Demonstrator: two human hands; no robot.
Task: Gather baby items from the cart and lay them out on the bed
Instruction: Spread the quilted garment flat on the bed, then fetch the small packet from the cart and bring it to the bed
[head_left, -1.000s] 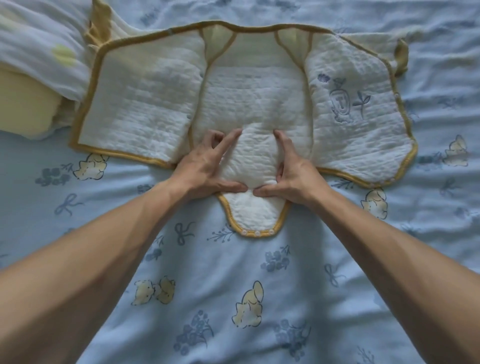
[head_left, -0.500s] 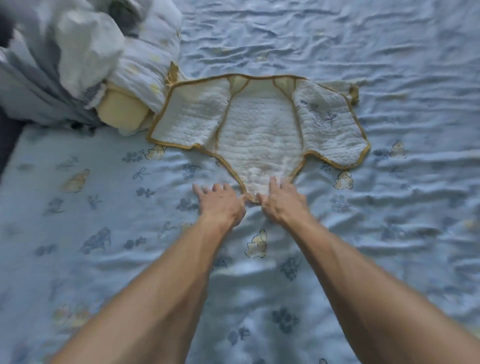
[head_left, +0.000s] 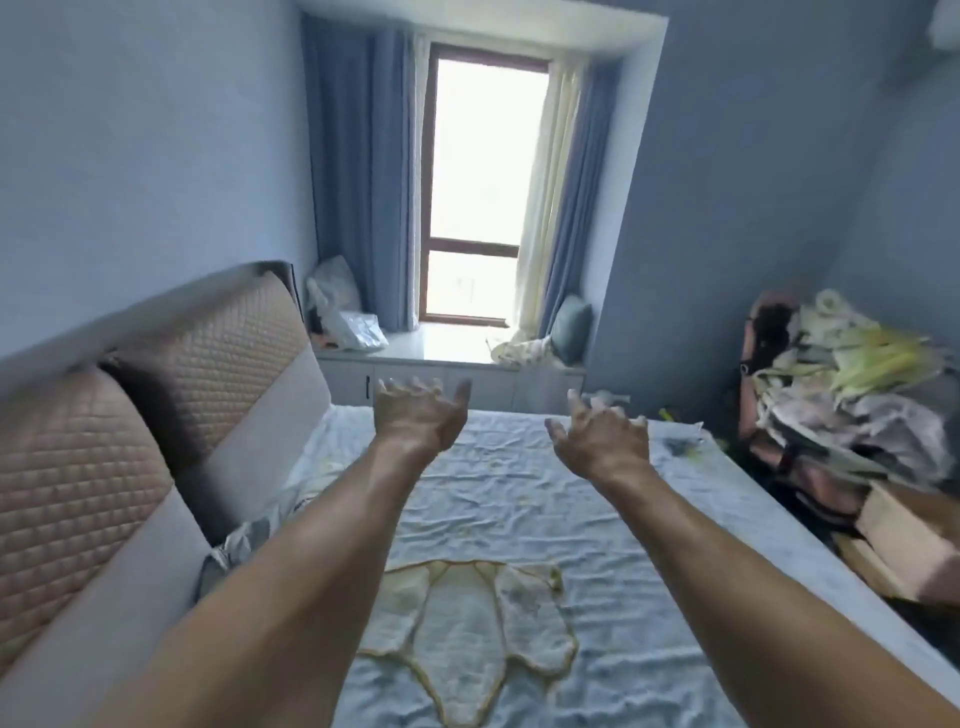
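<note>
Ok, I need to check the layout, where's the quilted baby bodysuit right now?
In the head view the bodysuit lies opened flat on the bed, low centre, between the two forearms, nearer the padded headboard side.

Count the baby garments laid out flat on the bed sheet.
1. A quilted baby bodysuit with yellow trim lies opened flat on the bed, at its near end between the forearms. Bedding bunched by the headboard may hide more.

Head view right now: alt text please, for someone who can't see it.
Both hands, left and right, are raised, open and empty above the bed. A cream baby garment lies spread flat on the blue sheet below them; a cluttered pile sits to the right.
</note>
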